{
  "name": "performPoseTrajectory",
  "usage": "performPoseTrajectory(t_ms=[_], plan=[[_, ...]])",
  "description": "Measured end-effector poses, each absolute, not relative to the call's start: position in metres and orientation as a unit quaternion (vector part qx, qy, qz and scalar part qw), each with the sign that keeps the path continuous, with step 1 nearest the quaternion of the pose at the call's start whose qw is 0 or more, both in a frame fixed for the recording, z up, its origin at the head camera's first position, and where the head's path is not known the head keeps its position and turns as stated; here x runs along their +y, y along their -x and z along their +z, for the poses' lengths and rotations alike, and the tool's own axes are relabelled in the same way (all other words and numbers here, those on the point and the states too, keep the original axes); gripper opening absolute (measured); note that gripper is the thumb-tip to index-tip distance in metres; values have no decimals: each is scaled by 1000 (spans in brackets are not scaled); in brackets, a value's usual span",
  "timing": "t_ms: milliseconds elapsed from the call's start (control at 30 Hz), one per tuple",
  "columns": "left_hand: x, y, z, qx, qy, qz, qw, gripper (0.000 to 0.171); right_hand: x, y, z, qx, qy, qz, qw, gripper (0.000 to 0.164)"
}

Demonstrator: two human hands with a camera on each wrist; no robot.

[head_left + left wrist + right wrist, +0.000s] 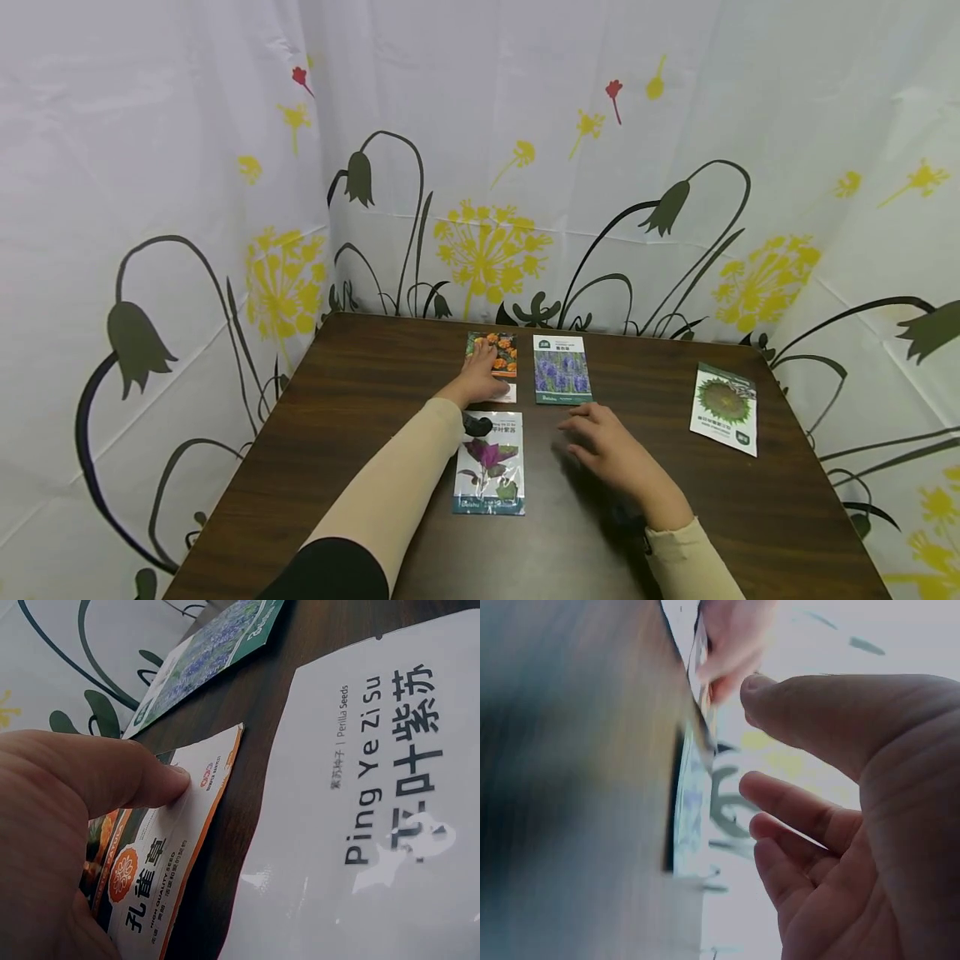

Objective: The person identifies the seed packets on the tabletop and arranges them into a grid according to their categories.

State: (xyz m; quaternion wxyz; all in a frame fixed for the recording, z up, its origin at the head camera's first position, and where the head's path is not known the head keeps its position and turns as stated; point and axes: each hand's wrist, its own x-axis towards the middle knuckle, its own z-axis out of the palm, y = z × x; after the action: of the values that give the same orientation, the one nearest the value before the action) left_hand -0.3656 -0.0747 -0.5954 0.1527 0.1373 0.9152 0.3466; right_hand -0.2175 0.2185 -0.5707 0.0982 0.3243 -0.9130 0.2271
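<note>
Four seed packets lie on a dark wooden table [360, 433]. My left hand [480, 379] rests flat on the orange-flower packet [504, 348], its thumb [127, 776] pressing the packet's white lower edge [187, 825]. Beside it lies a purple-flower packet [561, 369] [202, 660]. Nearer to me is a perilla packet [489, 463] [375, 810] with a purple leaf picture. My right hand [607, 442] hovers open just above the table, below the purple-flower packet [690, 802], holding nothing. Its fingers [802, 817] are relaxed and spread.
A sunflower packet [724, 408] lies apart near the table's right edge. White curtains printed with flowers [487, 242] close off the back and both sides of the table.
</note>
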Motion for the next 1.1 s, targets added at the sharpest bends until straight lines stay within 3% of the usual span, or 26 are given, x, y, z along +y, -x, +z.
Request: performPoseTrajectory(t_ms=[400, 733, 1100], plan=[[-74, 368, -597, 916, -140, 344, 149, 99, 272, 228, -571, -926, -264, 245, 113, 35], [-76, 366, -597, 912, -138, 352, 159, 99, 307, 234, -566, -940, -190, 269, 94, 35], [-74, 369, -600, 917, -132, 346, 150, 99, 341, 240, -565, -933, -176, 279, 145, 35]])
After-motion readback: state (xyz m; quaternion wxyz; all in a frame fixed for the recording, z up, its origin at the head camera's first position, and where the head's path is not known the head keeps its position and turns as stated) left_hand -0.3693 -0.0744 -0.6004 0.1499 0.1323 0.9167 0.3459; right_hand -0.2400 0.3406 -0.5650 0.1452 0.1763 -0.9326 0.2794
